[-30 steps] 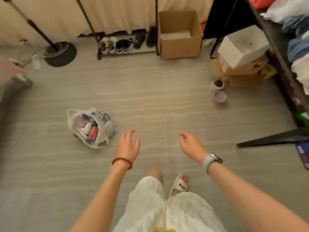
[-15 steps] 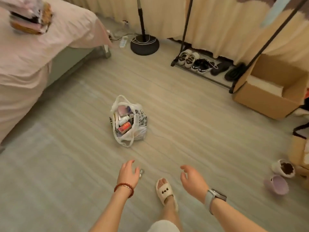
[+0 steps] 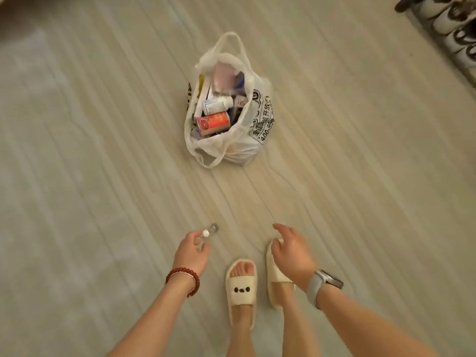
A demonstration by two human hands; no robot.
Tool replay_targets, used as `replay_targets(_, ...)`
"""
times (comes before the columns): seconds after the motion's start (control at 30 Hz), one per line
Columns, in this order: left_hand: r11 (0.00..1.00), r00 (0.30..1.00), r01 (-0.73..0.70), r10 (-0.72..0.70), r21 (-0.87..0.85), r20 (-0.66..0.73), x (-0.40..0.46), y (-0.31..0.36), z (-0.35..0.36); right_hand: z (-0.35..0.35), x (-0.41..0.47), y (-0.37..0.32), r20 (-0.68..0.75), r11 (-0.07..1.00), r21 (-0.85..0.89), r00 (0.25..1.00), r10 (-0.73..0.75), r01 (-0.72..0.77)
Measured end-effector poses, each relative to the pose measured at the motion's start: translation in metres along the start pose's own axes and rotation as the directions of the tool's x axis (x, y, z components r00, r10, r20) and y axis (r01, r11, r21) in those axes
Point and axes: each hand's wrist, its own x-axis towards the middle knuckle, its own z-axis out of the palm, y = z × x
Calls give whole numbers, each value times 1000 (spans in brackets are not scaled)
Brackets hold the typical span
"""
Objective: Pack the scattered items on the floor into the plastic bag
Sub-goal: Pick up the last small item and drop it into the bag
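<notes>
Cream slippers [image 3: 241,284] now stand side by side; the left hand [image 3: 191,253], wearing a bead bracelet [image 3: 182,275], pinches a small white-capped bottle [image 3: 209,230] in its fingers, more visible than before, while the right hand [image 3: 291,251] hangs loosely curled and holds nothing. Ahead on the pale wood-grain floor [image 3: 103,150], the plastic bag [image 3: 255,117] gapes open, filling more of the view, with bottles and boxes inside. Shoes [image 3: 456,27] line the far right corner.

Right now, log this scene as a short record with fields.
bag: white plastic bag on the floor, mouth open, already holding bottles and boxes
loose item: small clear bottle with white cap, at the left fingertips; whether it is gripped cannot be told
left hand: by the bottle
right hand: relaxed, holding nothing
feet: cream slippers
</notes>
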Motion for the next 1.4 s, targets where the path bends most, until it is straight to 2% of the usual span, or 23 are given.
replay_targets(0.1, 990, 996, 70, -75, 120, 39, 81, -54, 52, 53, 85, 40, 78, 951, -281, 991, -108, 125)
replay_targets(0.17, 971, 994, 56, -75, 234, 75, 132, -83, 85, 83, 134, 67, 146, 896, -402, 979, -140, 187)
replay_targets(0.37, 873, 997, -82, 66, 480, 50, 229, -126, 149, 144, 229, 103, 276, 784, -557, 951, -137, 274)
replay_targets(0.43, 849, 988, -110, 150, 517, -36, 245, -132, 159, 154, 249, 109, 311, 708, -622, 935, -168, 334)
replay_targets(0.5, 882, 975, -97, 177, 462, -134, 250, -131, 162, 157, 259, 111, 352, 669, -650, 923, -155, 360)
replay_targets(0.6, 969, 986, -11, 52, 247, -160, 239, -119, 154, 145, 260, 105, 427, 648, -665, 901, -79, 372)
replay_targets(0.67, 993, 989, 30, -13, 114, -149, 221, -100, 134, 125, 252, 86, 422, 694, -645, 906, -25, 320)
replay_targets(0.77, 999, 991, 26, -20, 43, -129, 193, -61, 99, 86, 231, 52, 328, 796, -567, 944, -19, 213)
replay_targets(0.87, 1000, 983, 5, -8, -19, -186, 169, -11, 59, 43, 206, 14, 304, 854, -486, 952, -37, 188)
replay_targets(0.97, 990, 971, 23, -56, -142, -233, 149, 55, 14, -11, 186, -30, 288, 894, -421, 957, -28, 153)
replay_targets(1.1, 966, 955, -59, -19, -253, -295, 139, 137, -34, -72, 175, -79, 230, 949, -308, 973, 8, 65)
replay_targets(1.23, 929, 962, -83, -20, -361, -274, 151, 196, -63, -111, 185, -116, 159, 971, -239, 987, 39, 0)
replay_targets(1.33, 910, 979, -59, -28, -411, -203, 181, 218, -69, -127, 207, -139, 132, 979, -196, 987, 90, -63)
replay_targets(1.4, 926, 990, -31, -24, -376, -142, 211, 223, -63, -129, 230, -150, 106, 987, -135, 989, 101, -86)
